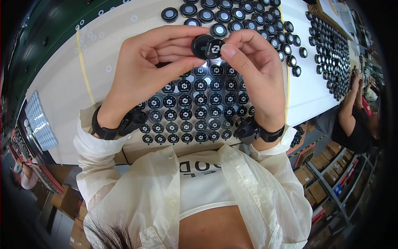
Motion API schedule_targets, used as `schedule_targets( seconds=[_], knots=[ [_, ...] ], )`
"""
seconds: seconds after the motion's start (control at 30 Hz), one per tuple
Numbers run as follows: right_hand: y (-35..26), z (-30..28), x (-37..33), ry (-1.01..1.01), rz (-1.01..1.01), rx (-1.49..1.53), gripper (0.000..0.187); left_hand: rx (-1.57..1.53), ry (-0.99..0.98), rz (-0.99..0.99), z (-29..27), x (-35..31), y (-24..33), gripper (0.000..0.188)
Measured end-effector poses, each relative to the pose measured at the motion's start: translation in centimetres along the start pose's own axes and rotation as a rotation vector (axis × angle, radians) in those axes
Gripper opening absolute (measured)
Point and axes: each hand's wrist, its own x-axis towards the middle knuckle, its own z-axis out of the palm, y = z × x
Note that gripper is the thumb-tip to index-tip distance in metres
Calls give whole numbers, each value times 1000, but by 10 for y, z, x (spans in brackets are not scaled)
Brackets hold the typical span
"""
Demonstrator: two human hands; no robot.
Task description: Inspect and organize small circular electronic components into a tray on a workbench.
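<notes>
Above the table, my left hand (143, 60) is closed round a black round part (199, 43), fingers behind its edge and thumb in front. My right hand (261, 68) pinches a round black sticker (214, 50) with a white mark between thumb and forefinger. The sticker overlaps the right side of the part's face; whether it touches cannot be made out. Under both hands lies a clear sheet of matching round stickers (185, 100) in rows, its upper part hidden by the hands. Beyond them, several black round parts with silver-grey centres (206, 15) stand on the table.
More black round parts (331, 54) stand in rows at the right. Small white rings (109, 68) lie at the left near a yellow tape line (85, 68). A tray of pale cylinders (40, 120) sits far left. A co-worker's arm (350, 106) reaches in at right.
</notes>
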Motion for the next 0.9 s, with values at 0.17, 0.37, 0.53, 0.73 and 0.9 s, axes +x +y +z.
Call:
schedule_targets(
  seconds=[0.17, 0.37, 0.53, 0.73, 0.9],
  knots=[
    [4, 1, 1, 22, -1, -60, 15, 7, 36, -40, 2, -3, 3, 45],
    [4, 2, 3, 22, 2, -67, 14, 38, 49, -5, 1, -6, 0, 45],
    [6, 2, 3, 33, -9, -83, 13, 93, 61, -15, 1, -7, -2, 45],
    [6, 4, 4, 51, 24, -98, 15, 108, 50, -34, 0, -7, -1, 44],
    [8, 4, 4, 79, 14, -117, 16, 157, 73, -21, 5, -8, 2, 43]
  ],
)
